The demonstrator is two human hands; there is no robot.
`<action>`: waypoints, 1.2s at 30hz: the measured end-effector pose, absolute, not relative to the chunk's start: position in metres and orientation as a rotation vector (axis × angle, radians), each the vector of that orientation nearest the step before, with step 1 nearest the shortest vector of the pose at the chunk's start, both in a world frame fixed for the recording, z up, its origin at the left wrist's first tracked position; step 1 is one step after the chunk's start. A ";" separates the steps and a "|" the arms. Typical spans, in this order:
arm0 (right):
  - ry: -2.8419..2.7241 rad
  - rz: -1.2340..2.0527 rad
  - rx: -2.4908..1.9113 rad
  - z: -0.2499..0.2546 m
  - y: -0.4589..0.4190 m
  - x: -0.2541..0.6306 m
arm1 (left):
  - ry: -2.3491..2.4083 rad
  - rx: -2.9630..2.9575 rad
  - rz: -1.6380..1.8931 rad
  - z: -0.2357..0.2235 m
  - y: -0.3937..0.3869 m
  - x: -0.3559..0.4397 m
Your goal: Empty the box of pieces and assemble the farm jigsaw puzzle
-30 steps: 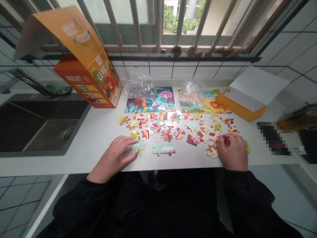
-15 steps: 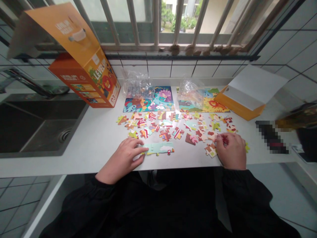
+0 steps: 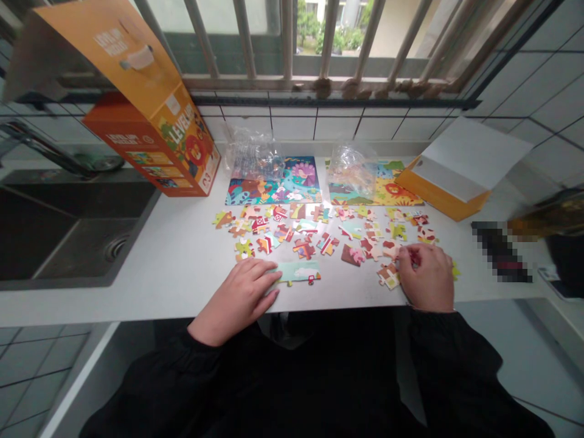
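Across the white tabletop point(image 3: 182, 261) we have good flat support. Our left hand point(image 3: 241, 298) lies palm down, fingers spread over one end of the joined strip, pinching nothing that we can see. Our right hand point(image 3: 427, 278) rests curled near the scattered pieces; we cannot tell whether it grips one. The pale-blue joined strip point(image 3: 301, 272) lies near the front edge, its left end hidden under our fingertips. We would press there lightly and evenly, keeping its long edges in line, and could brace the far end so it doesn't skid. The green piece point(image 3: 244, 248) sits just beyond our left knuckles, so we should keep them low-moving. Smallest are the tabs along the strip's lower edge: best not to bend them.
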State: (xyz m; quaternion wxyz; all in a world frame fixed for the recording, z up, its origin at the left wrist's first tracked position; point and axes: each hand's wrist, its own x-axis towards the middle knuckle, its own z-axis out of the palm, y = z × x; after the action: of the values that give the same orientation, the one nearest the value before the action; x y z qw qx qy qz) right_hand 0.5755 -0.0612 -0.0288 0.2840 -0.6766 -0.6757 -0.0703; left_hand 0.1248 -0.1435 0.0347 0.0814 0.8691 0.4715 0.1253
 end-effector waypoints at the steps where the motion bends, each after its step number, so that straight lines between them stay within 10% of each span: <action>1: -1.808 -0.187 -1.811 -0.029 -0.061 0.576 | 1.415 2.599 0.377 0.033 -0.144 0.125; 27: -1.823 -0.199 -1.801 -0.027 -0.061 0.575 | 1.622 2.553 0.642 0.017 -0.152 0.136; 36: -1.808 -0.176 -1.808 -0.026 -0.061 0.573 | 2.003 2.602 0.190 0.017 -0.188 0.081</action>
State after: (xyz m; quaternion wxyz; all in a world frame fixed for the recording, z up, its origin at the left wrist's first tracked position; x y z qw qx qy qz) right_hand 0.5735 -0.0608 -0.0256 0.2855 -0.6760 -0.6761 -0.0658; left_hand 0.0813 -0.1882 0.0174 -0.0739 0.7890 0.6072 0.0577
